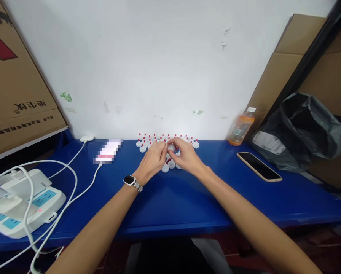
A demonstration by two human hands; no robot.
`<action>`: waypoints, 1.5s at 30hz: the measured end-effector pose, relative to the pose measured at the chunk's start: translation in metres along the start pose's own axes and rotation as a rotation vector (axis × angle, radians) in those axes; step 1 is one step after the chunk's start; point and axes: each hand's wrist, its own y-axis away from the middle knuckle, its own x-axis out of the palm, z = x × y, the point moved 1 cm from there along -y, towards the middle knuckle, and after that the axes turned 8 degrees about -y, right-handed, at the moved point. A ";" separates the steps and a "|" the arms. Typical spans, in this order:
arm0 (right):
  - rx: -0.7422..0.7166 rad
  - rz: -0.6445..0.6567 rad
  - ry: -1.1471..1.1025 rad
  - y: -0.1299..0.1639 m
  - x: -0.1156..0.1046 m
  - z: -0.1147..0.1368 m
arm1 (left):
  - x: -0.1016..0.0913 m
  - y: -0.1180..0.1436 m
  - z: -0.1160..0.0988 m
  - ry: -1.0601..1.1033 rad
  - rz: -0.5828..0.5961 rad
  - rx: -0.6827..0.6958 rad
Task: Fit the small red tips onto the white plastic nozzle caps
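White cap sits pinched between both hands, fingers curled inward.

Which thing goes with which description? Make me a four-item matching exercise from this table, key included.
1. Small white pieces
2. Bottle
3. Power strip
4. Smartwatch

A. orange, with a white cap
B. on the left wrist
C. red-tipped, clustered around the left hand and right hand
D. at the table's left end

Pairs: 1-C, 2-A, 3-D, 4-B
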 end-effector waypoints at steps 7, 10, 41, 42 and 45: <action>0.115 -0.130 0.125 0.001 -0.018 -0.026 | -0.017 -0.004 0.019 0.238 -0.156 -0.422; 0.241 -0.130 0.133 0.002 -0.019 -0.048 | -0.014 -0.001 0.029 0.033 0.097 -0.181; 0.447 0.335 0.289 -0.015 0.005 -0.081 | -0.003 0.009 0.032 -0.132 0.268 -0.088; 0.452 0.327 0.303 -0.016 0.005 -0.081 | -0.003 0.009 0.032 -0.129 0.266 -0.087; 0.474 0.318 0.334 -0.019 0.006 -0.082 | -0.004 0.009 0.031 -0.119 0.270 -0.089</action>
